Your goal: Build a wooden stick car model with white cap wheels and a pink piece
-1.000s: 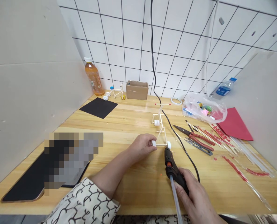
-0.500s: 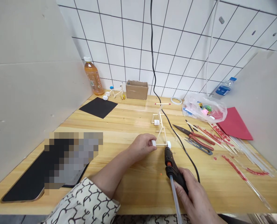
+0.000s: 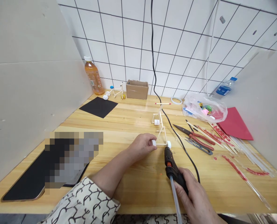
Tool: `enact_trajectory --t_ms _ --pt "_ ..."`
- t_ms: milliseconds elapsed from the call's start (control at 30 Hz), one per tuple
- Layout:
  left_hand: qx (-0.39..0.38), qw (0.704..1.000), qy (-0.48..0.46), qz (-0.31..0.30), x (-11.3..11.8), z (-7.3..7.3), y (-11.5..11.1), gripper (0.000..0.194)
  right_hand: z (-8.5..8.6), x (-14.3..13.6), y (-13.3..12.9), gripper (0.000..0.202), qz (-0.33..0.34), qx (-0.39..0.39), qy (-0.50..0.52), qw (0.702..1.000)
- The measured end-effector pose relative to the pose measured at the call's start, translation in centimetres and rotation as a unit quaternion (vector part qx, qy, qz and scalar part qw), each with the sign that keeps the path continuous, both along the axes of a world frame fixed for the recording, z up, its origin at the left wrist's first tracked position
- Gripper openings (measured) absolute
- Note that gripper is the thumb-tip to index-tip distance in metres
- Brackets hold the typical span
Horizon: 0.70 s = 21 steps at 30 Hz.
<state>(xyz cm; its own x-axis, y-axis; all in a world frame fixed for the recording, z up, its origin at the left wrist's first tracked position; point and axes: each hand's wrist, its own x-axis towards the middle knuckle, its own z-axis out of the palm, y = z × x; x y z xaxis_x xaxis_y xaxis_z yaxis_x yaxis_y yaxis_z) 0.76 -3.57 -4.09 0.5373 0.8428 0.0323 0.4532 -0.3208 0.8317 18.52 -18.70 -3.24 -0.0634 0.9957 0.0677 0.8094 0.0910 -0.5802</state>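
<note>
Fingers of the right hand (image 3: 194, 194) are wrapped around a glue gun (image 3: 175, 171), its nozzle (image 3: 167, 151) held just beside one white cap (image 3: 169, 144) of the stick model (image 3: 161, 119). Slightly farther, the other near cap (image 3: 154, 142) is pinched between the left hand's (image 3: 140, 146) thumb and fingers, while the model's frame is stretched away beyond the fingertips.

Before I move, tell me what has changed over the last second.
Nothing has visibly moved, been taken hold of or let go. The left hand still holds the left white wheel; the right hand still grips the glue gun, pointed toward the right white wheel.
</note>
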Motion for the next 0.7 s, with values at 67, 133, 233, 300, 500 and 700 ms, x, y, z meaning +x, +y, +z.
enact_trajectory --t_ms 67,133,233,300,500,700 --pt "-0.005 1.000 -0.003 0.001 0.01 -0.02 -0.01 0.023 -0.04 0.06 -0.03 0.025 0.000 0.002 0.003 1.000" --pt "-0.007 1.000 -0.006 0.003 0.02 -0.03 -0.02 0.023 -0.05 0.12 -0.04 0.025 0.005 0.001 0.007 1.000" --pt "-0.005 1.000 -0.005 0.004 0.02 -0.01 -0.03 0.023 0.03 0.15 -0.06 0.026 0.016 -0.008 0.011 1.000" --pt "-0.002 1.000 -0.004 0.004 0.03 0.03 -0.04 0.022 0.15 0.09 -0.06 0.026 0.020 -0.013 0.013 1.000" --pt "-0.004 1.000 -0.004 0.015 0.13 0.14 -0.11 0.024 0.41 -0.10 0.06 0.026 0.022 -0.002 0.025 0.999" --pt "-0.010 1.000 -0.011 0.018 0.12 0.03 -0.11 0.025 0.25 0.30 0.06 0.027 0.023 0.004 0.023 0.999"
